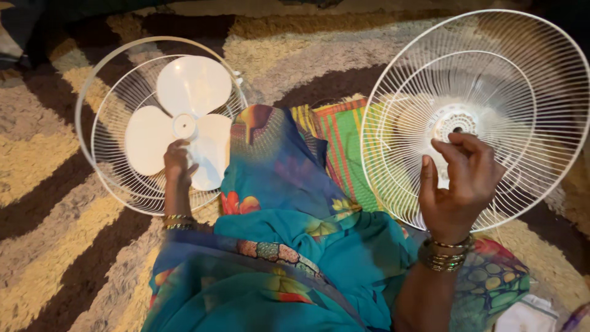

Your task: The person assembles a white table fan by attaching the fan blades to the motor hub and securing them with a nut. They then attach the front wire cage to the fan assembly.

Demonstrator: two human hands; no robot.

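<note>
The left hand (177, 165) rests on the white fan blade (187, 120), just below its round hub. Its fingers (180, 147) are bent and close together, and they press on the plastic where two of the three blades meet. The picture does not show clearly whether they pinch the blade or only lie on it. The blade sits inside the rear fan guard (110, 178), a round white wire cage that lies on the carpet (43, 246) toward its far left part, a little tilted against the person's knee.

The right hand (458, 187) is raised and holds the front fan guard (522, 92), the second white wire grille, which stands tilted over the right side of the carpet. The fingers (461, 147) are curled, the thumb (427, 178) is apart from them and points up, and the fingertips touch the wires just under the small round centre piece (453, 122) of the grille. The hand is half closed around the wires there.

Between both guards lies the person's lap in teal flowered cloth (295, 246), and behind it a striped green and orange cloth (344, 141). Both wrists carry golden bangles (444, 255).
</note>
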